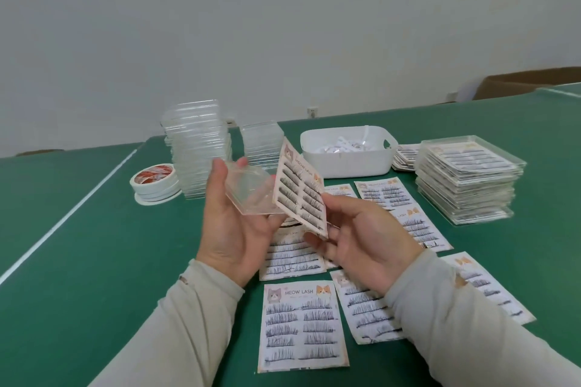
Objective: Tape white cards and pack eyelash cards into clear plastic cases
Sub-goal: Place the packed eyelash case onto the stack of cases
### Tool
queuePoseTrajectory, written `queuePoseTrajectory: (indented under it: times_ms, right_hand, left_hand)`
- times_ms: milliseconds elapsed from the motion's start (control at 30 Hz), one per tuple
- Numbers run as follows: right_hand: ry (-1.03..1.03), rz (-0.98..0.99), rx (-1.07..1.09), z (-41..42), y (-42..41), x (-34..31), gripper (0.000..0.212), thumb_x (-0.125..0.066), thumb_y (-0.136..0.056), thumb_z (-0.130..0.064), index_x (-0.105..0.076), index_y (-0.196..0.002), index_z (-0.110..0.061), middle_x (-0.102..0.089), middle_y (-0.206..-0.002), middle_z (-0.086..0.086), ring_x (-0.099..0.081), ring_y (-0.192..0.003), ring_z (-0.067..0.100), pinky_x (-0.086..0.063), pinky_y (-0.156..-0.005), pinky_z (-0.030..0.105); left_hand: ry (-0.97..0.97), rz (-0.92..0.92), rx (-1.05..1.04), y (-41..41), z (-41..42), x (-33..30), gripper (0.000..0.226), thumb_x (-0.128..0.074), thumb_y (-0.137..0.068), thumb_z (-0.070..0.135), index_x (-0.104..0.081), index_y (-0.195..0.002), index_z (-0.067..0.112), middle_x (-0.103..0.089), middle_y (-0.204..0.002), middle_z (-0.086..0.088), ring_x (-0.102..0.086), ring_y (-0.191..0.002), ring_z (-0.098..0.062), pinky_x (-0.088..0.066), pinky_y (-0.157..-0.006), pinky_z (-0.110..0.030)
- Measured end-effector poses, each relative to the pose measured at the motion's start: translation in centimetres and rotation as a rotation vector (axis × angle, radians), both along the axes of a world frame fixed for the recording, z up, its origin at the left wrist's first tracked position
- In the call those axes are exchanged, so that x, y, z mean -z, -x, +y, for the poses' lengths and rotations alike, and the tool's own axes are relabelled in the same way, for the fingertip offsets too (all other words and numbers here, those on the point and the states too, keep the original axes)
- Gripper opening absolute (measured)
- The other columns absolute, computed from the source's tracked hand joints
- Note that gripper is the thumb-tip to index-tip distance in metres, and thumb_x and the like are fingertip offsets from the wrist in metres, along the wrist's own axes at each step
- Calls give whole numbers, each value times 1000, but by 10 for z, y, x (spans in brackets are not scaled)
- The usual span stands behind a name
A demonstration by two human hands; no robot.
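Observation:
My left hand [234, 223] holds a clear plastic case [251, 192] tilted above the green table, thumb and fingers round its edges. My right hand [361, 242] holds an eyelash card [300, 195] printed "MEOW LASH", its left edge meeting the case's right side. Several more eyelash cards lie flat on the table below and to the right, the nearest one [301, 327] in front of me.
Two stacks of empty clear cases [198, 148] stand at the back left, with rolls of tape [154, 182] beside them. A white bin [345, 151] sits at the back centre. A stack of packed cases [468, 179] rises on the right.

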State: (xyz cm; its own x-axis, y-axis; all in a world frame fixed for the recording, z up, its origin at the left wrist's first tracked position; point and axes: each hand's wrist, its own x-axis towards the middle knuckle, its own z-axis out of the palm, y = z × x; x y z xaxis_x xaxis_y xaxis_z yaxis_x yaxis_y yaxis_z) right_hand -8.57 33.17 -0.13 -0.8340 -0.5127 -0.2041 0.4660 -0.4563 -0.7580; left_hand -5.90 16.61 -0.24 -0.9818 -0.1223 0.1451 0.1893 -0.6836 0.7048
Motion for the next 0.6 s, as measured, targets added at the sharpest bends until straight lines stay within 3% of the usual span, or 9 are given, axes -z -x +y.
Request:
queuePoseTrajectory:
  times_ms: [133,267,400,600]
  right_hand:
    - [118,-59,-5,-5,-2,1,25,-60,-97,-16,-69,-115,-2,-74,-102,14,-71,-78,19,-61,-68,34]
    - [199,-96,20,-6,-2,1,21,-59,-96,-13,-70,-104,2,-75,-98,17,-74,-77,23,-63,-80,41]
    - [210,-110,52,-4,-3,-3,22,-57,-98,-12,-69,-105,5,-75,-91,18,-73,-65,22,-60,-82,48]
    - [223,-125,63,-8,-7,-7,20,-56,-98,-10,-67,-102,7,-74,-85,19,-71,-59,22,-62,-75,46]
  left_hand:
    - [14,9,-72,7,-3,9,66,-43,-92,71,-40,-134,20,-57,-141,-23,-55,-131,-42,-41,-109,-64]
    - [33,-5,-97,9,3,13,92,-41,-90,77,-31,-153,11,-59,-138,-26,-58,-128,-42,-43,-106,-66]
    - [18,-15,-115,9,3,15,83,-41,-89,78,-37,-147,19,-65,-129,-27,-63,-121,-43,-50,-99,-63]
    - [-3,-42,-133,10,1,20,79,-47,-87,78,-44,-142,21,-63,-130,-28,-63,-121,-43,-46,-103,-66]
